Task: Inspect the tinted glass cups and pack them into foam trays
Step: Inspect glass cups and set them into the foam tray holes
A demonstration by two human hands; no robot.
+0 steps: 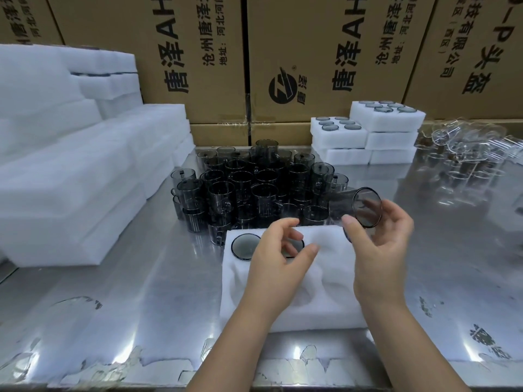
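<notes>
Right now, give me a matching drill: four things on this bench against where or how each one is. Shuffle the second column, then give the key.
Column one:
1. right hand
2. left hand
3. filled foam trays
4. clear glassware

Column two:
A. stacked at the back, by the cartons
B. far right of the table
C. gripping a tinted cup tipped sideways
D. above the front foam tray, holding nothing

Pairs: 1-C, 2-D, 3-A, 4-B
</notes>
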